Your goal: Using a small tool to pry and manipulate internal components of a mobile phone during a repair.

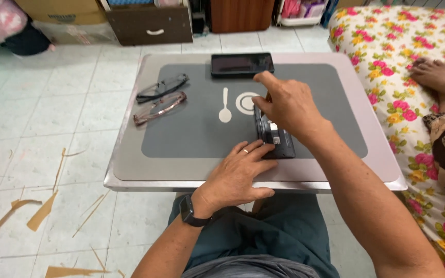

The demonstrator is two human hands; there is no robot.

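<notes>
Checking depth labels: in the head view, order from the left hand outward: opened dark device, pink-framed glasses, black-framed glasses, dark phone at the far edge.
1. Opened dark device: under the left hand fingertips, touching.
2. Pink-framed glasses: left of centre on the table.
3. Black-framed glasses: just beyond the pink pair.
4. Dark phone: far edge; too close to call against the black pair.

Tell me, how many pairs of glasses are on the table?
2. The dark-framed glasses lie on the table's left side; the pinkish-brown glasses lie just in front of them. None seem hidden.
</notes>
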